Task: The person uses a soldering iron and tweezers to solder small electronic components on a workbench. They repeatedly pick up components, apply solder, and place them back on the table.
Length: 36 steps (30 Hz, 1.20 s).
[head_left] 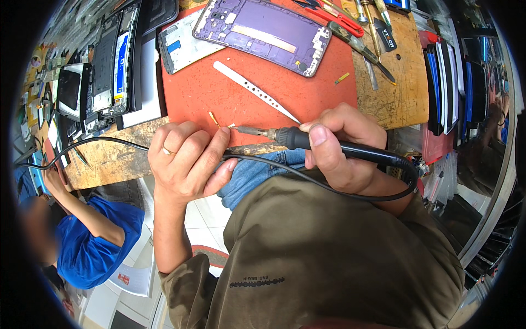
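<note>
My right hand point(346, 143) is closed around the black handle of a soldering iron point(290, 137), its metal tip pointing left. The iron's tip reaches the fingertips of my left hand point(187, 156), which is curled over the front edge of the red mat point(203, 98). Its index finger presses a small yellow flex cable point(214, 118) against the mat; part of that piece is hidden under the fingers. The black cord point(274, 164) loops back from the iron and runs beneath my left hand. White tweezers point(253, 90) lie on the mat just beyond the tip.
A purple phone housing point(263, 34) overlaps a silver phone frame point(189, 44) on the mat's far side. Pliers point(334, 19) and a knife point(361, 48) lie at far right. Opened phones point(112, 60) sit at left. A co-worker in a blue shirt point(101, 241) sits at lower left.
</note>
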Motion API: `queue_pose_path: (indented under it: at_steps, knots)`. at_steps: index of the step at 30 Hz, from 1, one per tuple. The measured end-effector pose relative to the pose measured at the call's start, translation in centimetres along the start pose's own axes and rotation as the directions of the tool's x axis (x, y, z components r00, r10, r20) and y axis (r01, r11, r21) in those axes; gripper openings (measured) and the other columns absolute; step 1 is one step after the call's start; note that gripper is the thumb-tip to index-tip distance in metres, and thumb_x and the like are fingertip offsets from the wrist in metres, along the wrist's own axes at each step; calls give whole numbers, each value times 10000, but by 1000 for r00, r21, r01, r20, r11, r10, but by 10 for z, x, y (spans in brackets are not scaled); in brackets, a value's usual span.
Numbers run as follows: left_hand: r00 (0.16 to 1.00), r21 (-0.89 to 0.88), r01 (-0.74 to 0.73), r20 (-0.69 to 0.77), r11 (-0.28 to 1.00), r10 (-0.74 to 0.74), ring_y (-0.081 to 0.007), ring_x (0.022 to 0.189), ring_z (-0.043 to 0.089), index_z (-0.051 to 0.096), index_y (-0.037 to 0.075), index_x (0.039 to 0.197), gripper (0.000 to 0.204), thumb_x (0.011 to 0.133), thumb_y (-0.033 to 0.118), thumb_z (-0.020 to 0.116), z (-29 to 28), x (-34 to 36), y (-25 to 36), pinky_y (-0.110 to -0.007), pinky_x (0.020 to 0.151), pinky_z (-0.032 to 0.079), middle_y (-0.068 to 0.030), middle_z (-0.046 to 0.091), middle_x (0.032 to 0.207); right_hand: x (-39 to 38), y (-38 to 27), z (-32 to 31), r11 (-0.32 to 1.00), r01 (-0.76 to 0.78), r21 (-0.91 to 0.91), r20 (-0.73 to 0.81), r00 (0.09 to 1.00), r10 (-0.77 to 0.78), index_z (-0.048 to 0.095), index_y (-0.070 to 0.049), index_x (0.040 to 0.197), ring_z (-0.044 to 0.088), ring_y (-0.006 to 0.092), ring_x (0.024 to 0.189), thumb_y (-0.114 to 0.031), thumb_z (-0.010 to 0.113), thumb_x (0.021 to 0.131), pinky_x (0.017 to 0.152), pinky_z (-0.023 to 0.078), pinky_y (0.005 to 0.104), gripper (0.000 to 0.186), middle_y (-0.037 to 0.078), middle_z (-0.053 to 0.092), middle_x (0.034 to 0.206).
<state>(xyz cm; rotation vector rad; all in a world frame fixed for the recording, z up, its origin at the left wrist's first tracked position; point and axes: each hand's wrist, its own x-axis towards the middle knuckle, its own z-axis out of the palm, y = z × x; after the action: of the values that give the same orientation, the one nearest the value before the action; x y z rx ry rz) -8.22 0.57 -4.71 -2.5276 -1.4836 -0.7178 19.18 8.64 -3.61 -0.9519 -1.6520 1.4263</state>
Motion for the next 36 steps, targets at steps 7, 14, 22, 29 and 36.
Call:
queue_pose_path:
  at_steps: [7, 14, 22, 29, 36]
  knots:
    - [1000, 4, -2, 0, 1000, 2, -277, 855, 650, 835, 24, 1031, 400, 796, 344, 782, 0, -1, 0, -435, 768, 521, -69, 621, 855, 1, -2, -3, 1000, -2, -15, 50, 999, 2, 656, -8, 906, 620, 84, 582, -123, 704, 1032, 546, 501, 295, 177, 55, 655, 682]
    - [1000, 0, -2, 5, 1000, 2, -276, 863, 645, 834, 24, 1042, 409, 808, 354, 777, 0, -1, -1, -433, 771, 512, -68, 618, 865, 0, -3, -4, 1000, -13, -16, 51, 999, 14, 656, -10, 907, 618, 76, 589, -136, 701, 1039, 550, 499, 290, 187, 50, 654, 683]
    - [1000, 4, -3, -5, 1000, 3, -275, 854, 646, 840, 22, 1046, 419, 811, 362, 772, 0, -1, 0, -434, 764, 513, -66, 616, 854, -1, -1, -1, 999, -34, 28, 10, 999, 33, 672, -31, 887, 621, 58, 590, -144, 741, 1023, 537, 487, 285, 190, 30, 658, 667]
    - [1000, 4, -7, -9, 1000, 7, -275, 849, 649, 843, 21, 1042, 424, 810, 368, 771, 0, -1, 0, -433, 756, 514, -66, 611, 849, -1, 0, 0, 1000, -4, 22, 2, 1000, 4, 673, -28, 895, 630, 56, 589, -115, 746, 1009, 536, 488, 280, 161, 28, 665, 668]
    - [1000, 2, -3, -14, 1000, 3, -274, 846, 648, 848, 24, 1038, 424, 805, 369, 772, 0, -1, 0, -433, 750, 515, -65, 607, 848, 0, -1, -1, 1000, -9, 25, 6, 1000, 9, 676, -30, 895, 633, 62, 584, -109, 742, 1005, 540, 490, 281, 150, 31, 668, 667]
